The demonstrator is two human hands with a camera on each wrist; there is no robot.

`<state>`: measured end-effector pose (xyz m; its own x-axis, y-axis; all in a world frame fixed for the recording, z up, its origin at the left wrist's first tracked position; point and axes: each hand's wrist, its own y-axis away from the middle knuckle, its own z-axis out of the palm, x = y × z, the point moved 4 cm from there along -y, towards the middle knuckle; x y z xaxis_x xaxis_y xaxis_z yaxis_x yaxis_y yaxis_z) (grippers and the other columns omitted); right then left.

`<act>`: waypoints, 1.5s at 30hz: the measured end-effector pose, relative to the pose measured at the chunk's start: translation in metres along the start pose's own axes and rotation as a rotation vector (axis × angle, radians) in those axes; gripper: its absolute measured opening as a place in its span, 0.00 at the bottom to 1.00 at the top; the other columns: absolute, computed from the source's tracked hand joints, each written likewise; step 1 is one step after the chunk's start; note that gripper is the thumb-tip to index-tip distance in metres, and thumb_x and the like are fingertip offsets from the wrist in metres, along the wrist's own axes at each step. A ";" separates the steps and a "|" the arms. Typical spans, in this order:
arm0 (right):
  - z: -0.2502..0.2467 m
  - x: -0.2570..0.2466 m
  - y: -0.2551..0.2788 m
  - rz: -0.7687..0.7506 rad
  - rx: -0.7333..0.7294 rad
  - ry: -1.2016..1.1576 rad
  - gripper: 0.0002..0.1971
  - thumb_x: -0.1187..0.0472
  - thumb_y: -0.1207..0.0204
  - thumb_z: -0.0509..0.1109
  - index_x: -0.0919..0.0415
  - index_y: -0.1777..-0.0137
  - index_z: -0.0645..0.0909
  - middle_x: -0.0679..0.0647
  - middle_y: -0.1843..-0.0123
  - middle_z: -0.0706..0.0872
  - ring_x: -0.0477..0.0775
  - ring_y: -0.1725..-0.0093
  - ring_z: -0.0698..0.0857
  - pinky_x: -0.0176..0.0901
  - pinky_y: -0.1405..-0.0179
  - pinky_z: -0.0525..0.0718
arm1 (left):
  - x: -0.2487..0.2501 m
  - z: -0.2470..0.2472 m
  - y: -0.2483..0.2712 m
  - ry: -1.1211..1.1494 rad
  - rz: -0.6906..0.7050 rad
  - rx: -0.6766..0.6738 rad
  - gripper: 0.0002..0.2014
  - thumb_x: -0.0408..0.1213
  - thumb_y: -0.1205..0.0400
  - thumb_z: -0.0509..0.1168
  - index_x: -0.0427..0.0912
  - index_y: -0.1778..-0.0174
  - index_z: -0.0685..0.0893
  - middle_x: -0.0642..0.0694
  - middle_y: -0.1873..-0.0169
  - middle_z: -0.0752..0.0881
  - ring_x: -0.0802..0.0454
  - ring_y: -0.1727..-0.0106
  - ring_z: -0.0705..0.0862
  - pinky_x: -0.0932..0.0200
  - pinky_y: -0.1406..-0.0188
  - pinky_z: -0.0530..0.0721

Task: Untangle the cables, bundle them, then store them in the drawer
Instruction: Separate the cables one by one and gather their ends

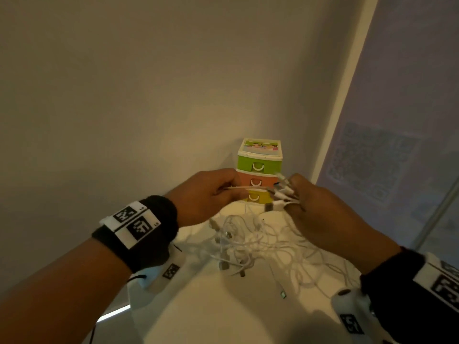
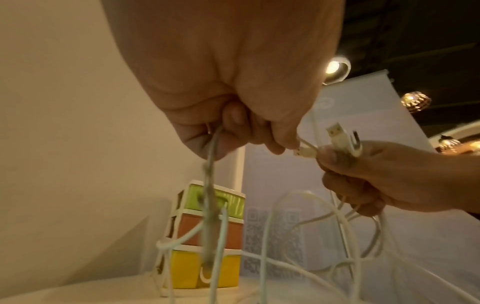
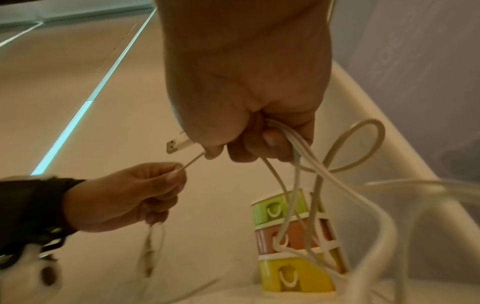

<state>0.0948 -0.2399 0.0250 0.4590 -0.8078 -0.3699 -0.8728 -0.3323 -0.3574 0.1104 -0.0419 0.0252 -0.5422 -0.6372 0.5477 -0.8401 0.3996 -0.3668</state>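
Note:
A tangle of white cables (image 1: 260, 244) hangs from both raised hands down to the white table (image 1: 223, 306). My right hand (image 1: 320, 212) grips a bunch of cable ends, with several USB plugs (image 1: 280, 192) sticking out past its fingers (image 3: 272, 144). My left hand (image 1: 213, 192) pinches one thin cable (image 1: 248, 187) stretched level toward the right hand, and a blurred strand (image 2: 210, 185) hangs from its fist. Behind the hands stands a small drawer unit (image 1: 259, 167) with green, orange and yellow drawers, all closed.
The drawer unit sits at the table's far corner against a beige wall (image 1: 124, 95). A pale panel with a QR pattern (image 1: 372, 165) stands to the right. Loose cable loops and plugs (image 1: 236, 266) spread over the tabletop below the hands.

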 end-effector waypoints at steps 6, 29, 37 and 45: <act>-0.028 0.024 0.002 0.123 0.146 0.102 0.05 0.55 0.19 0.63 0.51 0.54 0.69 0.57 0.58 0.85 0.62 0.61 0.82 0.56 0.60 0.84 | -0.008 -0.011 -0.001 0.037 -0.016 0.068 0.11 0.49 0.15 0.59 0.49 0.54 0.84 0.56 0.73 0.76 0.64 0.73 0.72 0.75 0.71 0.72; -0.079 0.063 0.022 0.259 0.290 0.305 0.08 0.58 0.22 0.61 0.56 0.62 0.68 0.56 0.65 0.70 0.56 0.74 0.69 0.43 0.76 0.60 | 0.013 0.027 0.000 0.016 -0.119 -0.188 0.15 0.44 0.16 0.63 0.54 0.33 0.78 0.55 0.44 0.85 0.57 0.53 0.87 0.59 0.50 0.86; -0.033 0.007 0.033 0.077 -0.064 0.380 0.03 0.53 0.22 0.56 0.44 0.55 0.64 0.44 0.64 0.75 0.57 0.61 0.81 0.53 0.61 0.82 | 0.064 0.046 -0.005 0.187 -0.027 -0.262 0.44 0.64 0.27 0.65 0.63 0.18 0.49 0.54 0.18 0.61 0.50 0.28 0.75 0.52 0.35 0.79; -0.016 -0.008 0.031 -0.050 -0.134 0.307 0.05 0.47 0.18 0.57 0.42 0.52 0.63 0.38 0.68 0.70 0.43 0.71 0.74 0.44 0.66 0.74 | 0.067 0.054 -0.001 0.019 0.068 -0.292 0.16 0.50 0.15 0.58 0.46 0.36 0.74 0.45 0.48 0.84 0.49 0.51 0.83 0.44 0.47 0.85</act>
<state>0.0612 -0.2518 0.0303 0.4483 -0.8910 -0.0720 -0.8738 -0.4198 -0.2456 0.0754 -0.1203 0.0219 -0.5954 -0.5913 0.5440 -0.7690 0.6154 -0.1729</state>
